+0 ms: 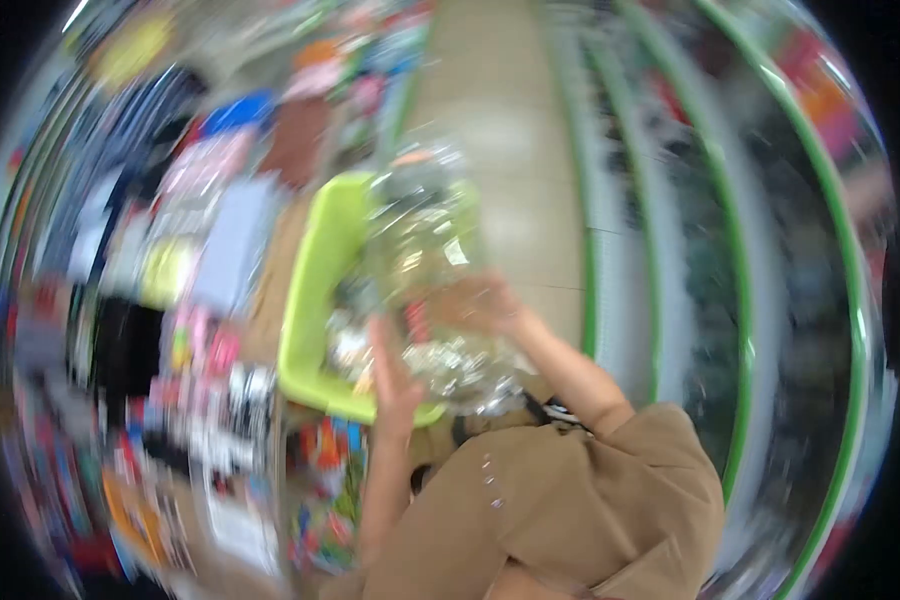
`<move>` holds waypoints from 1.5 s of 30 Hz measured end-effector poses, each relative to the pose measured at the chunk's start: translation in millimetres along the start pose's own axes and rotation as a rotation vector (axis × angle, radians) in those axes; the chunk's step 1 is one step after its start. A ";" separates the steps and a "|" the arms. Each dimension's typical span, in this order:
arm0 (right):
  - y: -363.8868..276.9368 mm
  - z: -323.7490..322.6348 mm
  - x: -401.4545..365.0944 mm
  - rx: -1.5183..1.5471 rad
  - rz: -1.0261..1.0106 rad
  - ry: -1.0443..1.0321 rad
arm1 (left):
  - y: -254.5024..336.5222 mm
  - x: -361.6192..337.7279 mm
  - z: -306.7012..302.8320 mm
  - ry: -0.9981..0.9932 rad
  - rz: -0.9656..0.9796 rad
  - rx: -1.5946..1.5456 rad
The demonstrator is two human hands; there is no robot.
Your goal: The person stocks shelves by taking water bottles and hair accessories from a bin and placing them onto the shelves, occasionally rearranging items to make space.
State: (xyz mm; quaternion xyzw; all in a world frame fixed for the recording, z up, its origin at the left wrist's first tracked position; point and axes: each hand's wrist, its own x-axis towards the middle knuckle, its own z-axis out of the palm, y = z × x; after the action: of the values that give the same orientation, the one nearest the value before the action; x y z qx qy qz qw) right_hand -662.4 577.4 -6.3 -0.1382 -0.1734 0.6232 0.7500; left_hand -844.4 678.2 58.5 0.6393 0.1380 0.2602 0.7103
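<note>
A large clear plastic bag (415, 235) is between my two hands, above a lime-green tub (305, 290). My right hand (485, 305) grips the bag's lower right side, seen partly through the shiny film. At its lower left, my left hand (395, 380) presses against the plastic with the fingers pointing up. Something grey and orange shows near the bag's top. Crumpled clear plastic (465, 370) with a small red item (416, 320) lies below and between my hands. Motion blur smears the fingers and the tub's contents.
Shelves with green edges (740, 330) run along the right side. A display of folded, packaged goods (235, 240) stands at left, with colourful packets (325, 500) lower down. A pale tiled aisle (495, 100) stretches ahead.
</note>
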 end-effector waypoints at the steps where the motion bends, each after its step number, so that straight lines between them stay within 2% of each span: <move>1: -8.0 9.9 -17.5 -0.063 -0.137 0.064 | -0.5 0.1 7.7 -0.083 -0.034 -0.026; 3: -11.9 28.7 -51.7 -0.061 -0.155 0.062 | -8.0 -8.5 21.0 -0.225 -0.138 -0.131; 4: -17.7 35.7 -74.7 -0.097 -0.225 0.094 | -10.7 -9.5 29.8 -0.278 -0.204 -0.212; 6: -20.4 43.0 -104.8 -0.182 -0.225 0.243 | -19.4 -10.1 48.0 -0.396 -0.239 -0.248; 7: -24.1 44.5 -119.2 -0.198 -0.246 0.251 | -22.7 -10.2 60.2 -0.446 -0.277 -0.269; 9: -33.7 45.1 -150.5 -0.274 -0.401 0.277 | -20.4 -4.9 89.4 -0.547 -0.308 -0.219; 10: -42.1 47.1 -166.2 -0.270 -0.406 0.286 | -18.3 -0.7 105.1 -0.625 -0.358 -0.156; 11: -49.3 51.7 -181.0 -0.252 -0.437 0.323 | -48.2 2.6 116.5 -0.616 -0.252 -0.191; 13: -68.8 50.5 -209.7 -0.245 -0.474 0.355 | -27.0 13.8 160.0 -0.670 -0.247 -0.176; 15: -88.2 41.5 -234.7 -0.338 -0.544 0.620 | -26.6 27.4 195.4 -0.767 -0.302 -0.204; 18: -127.7 27.3 -266.0 -0.336 -0.598 0.660 | -26.5 47.7 254.9 -0.832 -0.362 -0.245; 22: -192.1 10.7 -298.2 -0.398 -0.638 0.635 | -53.6 74.6 316.8 -0.842 -0.278 -0.094; 24: -215.0 -13.6 -313.0 -0.392 -0.678 0.482 | -42.4 88.0 350.1 -0.847 -0.302 -0.220; 25: -222.9 -12.3 -320.1 -0.384 -0.641 0.495 | -44.2 93.7 360.5 -0.875 -0.360 -0.258; 27: -243.0 -3.1 -329.4 -0.430 -0.629 0.765 | -54.5 108.5 379.7 -0.939 -0.419 -0.331; 28: -253.9 -3.0 -331.4 -0.435 -0.593 0.769 | -60.8 117.2 389.9 -0.909 -0.427 -0.351; 30: -273.6 -8.8 -330.5 -0.477 -0.630 0.894 | -71.5 138.7 407.5 -0.950 -0.301 -0.259; 31: -283.9 -19.4 -331.3 -0.473 -0.611 0.895 | -75.4 151.9 416.3 -0.966 -0.267 -0.210; 33: -307.5 -42.9 -331.0 -0.496 -0.715 0.883 | -78.3 178.7 434.7 -0.962 -0.251 -0.208; 37: -372.5 -67.2 -320.5 -0.507 -0.684 0.910 | -82.2 245.7 472.4 -1.003 -0.235 -0.217; 40: -425.4 -84.8 -303.4 -0.535 -0.792 1.015 | -86.3 307.6 506.3 -1.081 -0.246 -0.212; 42: -457.9 -78.9 -287.3 -0.544 -0.804 1.206 | -90.0 346.5 530.3 -1.141 -0.269 -0.234; 45: -509.1 -67.1 -266.5 -0.568 -0.849 1.298 | -94.3 407.0 572.5 -1.194 -0.172 -0.191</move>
State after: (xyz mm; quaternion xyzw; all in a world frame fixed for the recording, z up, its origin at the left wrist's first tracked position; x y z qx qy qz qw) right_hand -225.4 221.9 125.3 -0.5778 0.1057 0.0153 0.8092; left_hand -187.1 417.1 104.4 0.5948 -0.2567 -0.1903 0.7376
